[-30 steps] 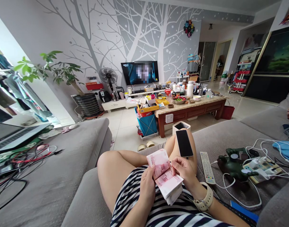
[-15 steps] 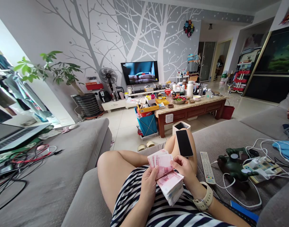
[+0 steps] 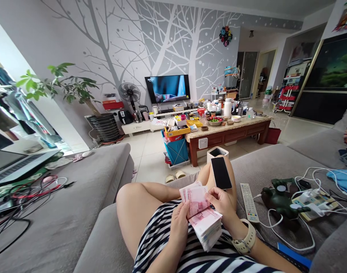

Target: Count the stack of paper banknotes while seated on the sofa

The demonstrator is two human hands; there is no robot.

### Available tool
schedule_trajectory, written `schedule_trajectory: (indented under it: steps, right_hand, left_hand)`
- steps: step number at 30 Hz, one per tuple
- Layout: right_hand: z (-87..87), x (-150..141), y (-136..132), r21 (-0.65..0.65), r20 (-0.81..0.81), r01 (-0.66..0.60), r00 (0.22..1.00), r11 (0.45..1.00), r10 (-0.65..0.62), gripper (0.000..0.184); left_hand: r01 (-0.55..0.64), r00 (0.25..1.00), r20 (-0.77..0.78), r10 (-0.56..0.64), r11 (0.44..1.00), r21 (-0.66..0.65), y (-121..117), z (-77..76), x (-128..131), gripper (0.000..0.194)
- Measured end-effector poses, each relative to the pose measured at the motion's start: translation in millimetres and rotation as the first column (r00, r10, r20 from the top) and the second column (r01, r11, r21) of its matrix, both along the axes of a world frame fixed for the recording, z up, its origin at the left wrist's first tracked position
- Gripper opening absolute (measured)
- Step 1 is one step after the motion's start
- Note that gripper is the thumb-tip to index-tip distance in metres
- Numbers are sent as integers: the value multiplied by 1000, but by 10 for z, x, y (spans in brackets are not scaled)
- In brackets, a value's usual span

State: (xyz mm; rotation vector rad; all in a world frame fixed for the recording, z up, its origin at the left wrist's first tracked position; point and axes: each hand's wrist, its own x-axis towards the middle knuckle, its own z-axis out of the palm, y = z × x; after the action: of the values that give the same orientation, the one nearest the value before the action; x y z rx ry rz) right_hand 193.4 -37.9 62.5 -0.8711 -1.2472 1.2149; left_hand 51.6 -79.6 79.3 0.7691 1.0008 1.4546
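A thick stack of pink and white banknotes is folded over between my two hands, above the striped cloth on my lap. My left hand is closed on the left side of the stack, its thumb resting on the notes near the fold. With thumb and fingers, my right hand pinches the upper right edge of the raised notes and wears a pale watch at the wrist. Beyond the hands, a dark-screened phone lies on my leg.
On the grey sofa to the right lie a remote control, a dark green figure and a power strip with white cables. A laptop sits among tangled cables at left. Ahead stands a cluttered coffee table.
The hands and banknotes have shifted very slightly, and the upper notes are spread a little differently. The picture on the television has changed.
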Motion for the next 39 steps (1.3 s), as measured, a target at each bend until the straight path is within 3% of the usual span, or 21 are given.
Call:
schedule_trajectory:
  steps: [5, 9, 13, 18, 20, 31, 39]
  right_hand:
    - [0, 5, -10, -5, -5, -9, 1000, 1000, 9, 29]
    - [21, 18, -49, 3, -4, -19, 1000, 1000, 19, 28]
    - [56, 39, -87, 12, -8, -30, 1000, 999, 30, 27]
    - [124, 58, -116, -6, -31, -72, 997, 997, 71, 25]
    - [143, 59, -126, -7, -39, -88, 995, 996, 87, 23]
    - [120, 70, -114, 18, -39, -183, 982, 983, 184, 25]
    - [121, 65, -97, 9, -55, -176, 983, 984, 176, 24]
  left_hand:
    - [-17, 1000, -21, 18, 998, 55, 56, -158, -60, 25]
    - [-46, 999, -7, 47, 998, 44, 64, -195, -68, 25]
    - [-83, 995, -57, 85, 996, 31, 47, -126, -51, 26]
    - [-130, 929, -340, 146, 989, 71, 11, -4, -51, 28]
    - [-116, 914, -379, 142, 989, 90, 3, 32, -43, 27]
    - [-136, 938, -312, 152, 988, 72, -77, 243, 55, 28]
    - [-137, 953, -260, 152, 988, 75, -63, 222, 61, 26]
